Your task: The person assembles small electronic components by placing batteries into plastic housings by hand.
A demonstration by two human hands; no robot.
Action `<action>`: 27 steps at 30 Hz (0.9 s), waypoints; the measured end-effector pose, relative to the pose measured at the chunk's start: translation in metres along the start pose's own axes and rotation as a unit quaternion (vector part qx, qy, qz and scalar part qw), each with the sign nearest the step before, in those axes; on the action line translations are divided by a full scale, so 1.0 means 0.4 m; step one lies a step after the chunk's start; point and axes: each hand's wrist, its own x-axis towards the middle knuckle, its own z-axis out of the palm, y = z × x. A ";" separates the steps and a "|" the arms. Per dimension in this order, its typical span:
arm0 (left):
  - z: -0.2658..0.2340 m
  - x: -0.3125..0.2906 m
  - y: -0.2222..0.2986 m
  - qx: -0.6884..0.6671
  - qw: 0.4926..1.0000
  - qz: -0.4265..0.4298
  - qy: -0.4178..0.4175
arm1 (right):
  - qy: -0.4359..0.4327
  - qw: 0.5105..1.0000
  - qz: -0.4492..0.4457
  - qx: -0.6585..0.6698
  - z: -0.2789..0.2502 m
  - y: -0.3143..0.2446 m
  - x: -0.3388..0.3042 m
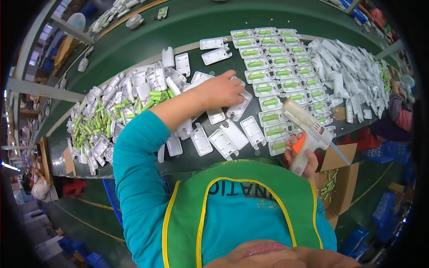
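My left hand (225,91) reaches across the bench with bent fingers at a white plastic casing half (240,107). The fingers are closed on its upper end, though the grip is partly hidden. In my right hand (304,158) is a hot glue gun (308,129) with an orange trigger, its glue stick sticking out toward the lower right. Beside it, casing halves fitted with green battery cells (270,102) and thin wires lie in tidy rows. More open casing halves (201,140) lie loosely around my left forearm.
At the left is a heap of green cells (91,127) mixed with white casings. Another pile of white casings (344,62) rises at the right, near another person's sleeve (395,105). Below the bench edge stands a cardboard box (347,190) with green cells inside.
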 end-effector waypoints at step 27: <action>-0.017 0.004 -0.076 -0.036 0.886 -0.366 -0.283 | 0.011 0.999 0.029 0.012 -0.003 0.011 0.017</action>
